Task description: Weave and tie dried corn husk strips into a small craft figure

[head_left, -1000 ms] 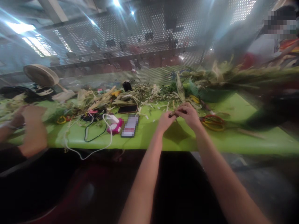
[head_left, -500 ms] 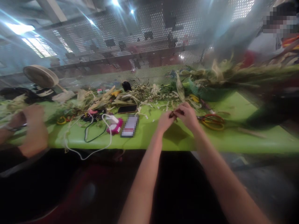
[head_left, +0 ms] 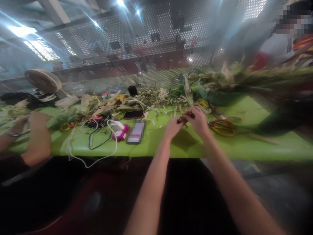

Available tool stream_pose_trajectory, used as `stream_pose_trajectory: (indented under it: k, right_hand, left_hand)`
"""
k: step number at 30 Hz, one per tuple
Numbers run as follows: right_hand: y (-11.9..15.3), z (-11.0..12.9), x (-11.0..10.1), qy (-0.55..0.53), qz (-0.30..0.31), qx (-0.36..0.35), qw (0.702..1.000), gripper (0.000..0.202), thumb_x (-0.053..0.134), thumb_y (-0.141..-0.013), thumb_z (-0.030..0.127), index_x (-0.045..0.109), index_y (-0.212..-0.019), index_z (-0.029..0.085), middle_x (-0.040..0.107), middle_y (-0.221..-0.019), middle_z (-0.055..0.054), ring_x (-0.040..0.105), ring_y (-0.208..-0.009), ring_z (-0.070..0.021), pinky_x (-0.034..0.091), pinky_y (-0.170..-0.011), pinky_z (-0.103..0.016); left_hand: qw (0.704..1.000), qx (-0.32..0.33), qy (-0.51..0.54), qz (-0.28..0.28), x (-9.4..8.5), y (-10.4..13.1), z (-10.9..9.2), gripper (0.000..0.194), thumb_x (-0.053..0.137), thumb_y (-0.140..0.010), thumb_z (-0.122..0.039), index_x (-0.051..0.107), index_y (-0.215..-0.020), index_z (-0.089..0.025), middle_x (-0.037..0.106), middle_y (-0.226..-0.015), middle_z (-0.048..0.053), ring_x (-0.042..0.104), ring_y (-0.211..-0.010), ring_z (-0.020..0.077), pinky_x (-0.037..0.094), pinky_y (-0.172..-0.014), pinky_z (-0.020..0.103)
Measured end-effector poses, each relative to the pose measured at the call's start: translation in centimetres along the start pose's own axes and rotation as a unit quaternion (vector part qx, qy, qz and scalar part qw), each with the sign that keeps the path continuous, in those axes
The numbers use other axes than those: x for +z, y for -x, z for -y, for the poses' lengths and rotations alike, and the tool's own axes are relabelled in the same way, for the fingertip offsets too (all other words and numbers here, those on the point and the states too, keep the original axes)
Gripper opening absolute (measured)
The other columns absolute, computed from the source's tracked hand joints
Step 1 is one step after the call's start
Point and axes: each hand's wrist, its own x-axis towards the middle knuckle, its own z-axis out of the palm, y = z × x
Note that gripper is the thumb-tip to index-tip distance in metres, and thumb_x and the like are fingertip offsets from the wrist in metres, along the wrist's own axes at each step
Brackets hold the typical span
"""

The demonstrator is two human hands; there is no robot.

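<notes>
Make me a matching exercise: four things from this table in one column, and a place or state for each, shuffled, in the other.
Things
1. Small brown piece
2. Scissors
3. Pink power socket
4. Dark-screened phone

Places and states
A. Lies on the green table, just right of the right hand
B. Has a white plug on top
C. Lies farther back than the phone with the lit screen
D. Between the fingers of the left hand and the right hand

Right pairs: 1-D, 2-A, 3-B, 4-C
</notes>
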Motion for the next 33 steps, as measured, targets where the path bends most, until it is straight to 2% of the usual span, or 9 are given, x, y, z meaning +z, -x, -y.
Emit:
stream_pose_trajectory:
  k: [7, 12, 15, 18, 23, 28, 30, 33]
  right_hand:
    - [0.0, -0.9, 0.1, -0.018, 0.04, -0.001, 0.999, 0.007, 0.067, -0.081, 0.026, 0.067, -0.077, 0.02, 0.06, -0.087, -0.005, 0.058, -0.081, -0.0195, 0.048, -0.075, -0.034]
    - [0.2, -0.2, 0.2, -0.012, 0.05, -0.018, 0.999, 0.008, 0.066, -0.082, 0.025, 0.069, -0.077, 0.021, 0.06, -0.086, -0.005, 0.059, -0.082, -0.02, 0.05, -0.077, -0.035]
    - [0.2, 0.4, 0.1, -0.016, 0.063, -0.033, 0.997, 0.014, 0.059, -0.085, 0.022, 0.072, -0.083, 0.022, 0.061, -0.094, -0.007, 0.06, -0.09, -0.0213, 0.051, -0.083, -0.036]
    - [0.2, 0.6, 0.0, -0.024, 0.056, -0.036, 0.997, 0.027, 0.051, -0.086, 0.016, 0.073, -0.098, 0.025, 0.062, -0.102, -0.007, 0.061, -0.098, -0.0217, 0.05, -0.088, -0.036]
    - [0.5, 0.7, 0.0, -0.052, 0.03, 0.009, 0.998, 0.044, 0.055, -0.079, 0.013, 0.066, -0.119, 0.026, 0.066, -0.091, -0.003, 0.063, -0.079, -0.019, 0.052, -0.077, -0.033]
    - [0.6, 1.0, 0.3, -0.049, 0.035, 0.026, 0.998, 0.046, 0.058, -0.075, 0.014, 0.066, -0.12, 0.025, 0.07, -0.083, -0.001, 0.064, -0.074, -0.0184, 0.053, -0.075, -0.033]
    - [0.6, 1.1, 0.3, -0.04, 0.026, 0.021, 0.999, 0.046, 0.06, -0.076, 0.015, 0.065, -0.12, 0.025, 0.07, -0.088, -0.002, 0.064, -0.073, -0.0173, 0.053, -0.073, -0.031]
    - [0.5, 1.2, 0.2, -0.019, 0.002, 0.0, 1.0, 0.042, 0.064, -0.078, 0.02, 0.065, -0.119, 0.024, 0.068, -0.106, -0.005, 0.061, -0.071, -0.0147, 0.052, -0.07, -0.03]
  left_hand:
    - [1.0, 0.022, -0.001, 0.002, 0.0, -0.1, 0.6, 0.022, 0.059, -0.083, -0.036, 0.063, -0.076, -0.015, 0.063, -0.07, 0.001, 0.054, -0.07, 0.014, 0.039, -0.067, 0.025]
    - [1.0, 0.014, -0.023, -0.005, 0.0, -0.3, 0.8, 0.018, 0.059, -0.081, -0.03, 0.06, -0.072, -0.015, 0.056, -0.066, -0.002, 0.049, -0.067, 0.0119, 0.034, -0.063, 0.024]
    - [1.0, 0.004, -0.025, -0.015, 0.0, -0.3, 0.7, 0.018, 0.058, -0.082, -0.031, 0.06, -0.073, -0.015, 0.055, -0.066, -0.002, 0.048, -0.065, 0.0117, 0.032, -0.061, 0.025]
    - [1.0, -0.002, -0.017, -0.02, 0.0, -0.4, 0.7, 0.025, 0.059, -0.083, -0.039, 0.062, -0.076, -0.015, 0.056, -0.065, -0.001, 0.047, -0.063, 0.0118, 0.032, -0.06, 0.025]
    - [0.999, -0.025, 0.017, -0.012, 0.2, -0.3, 0.8, 0.027, 0.062, -0.081, -0.042, 0.063, -0.079, -0.015, 0.057, -0.065, -0.001, 0.048, -0.06, 0.0115, 0.032, -0.06, 0.025]
    - [0.999, -0.024, 0.038, -0.003, 0.3, -0.3, 0.9, 0.025, 0.063, -0.079, -0.037, 0.067, -0.088, -0.014, 0.062, -0.071, 0.0, 0.05, -0.063, 0.0113, 0.036, -0.062, 0.026]
    - [0.998, -0.028, 0.06, -0.003, 0.3, -0.3, 1.0, 0.024, 0.063, -0.079, -0.037, 0.066, -0.084, -0.013, 0.061, -0.069, 0.0, 0.049, -0.061, 0.0105, 0.036, -0.061, 0.025]
    - [0.995, -0.045, 0.085, -0.014, 0.4, -0.5, 1.3, 0.026, 0.064, -0.078, -0.039, 0.063, -0.075, -0.014, 0.058, -0.064, 0.0, 0.047, -0.057, 0.0096, 0.034, -0.059, 0.025]
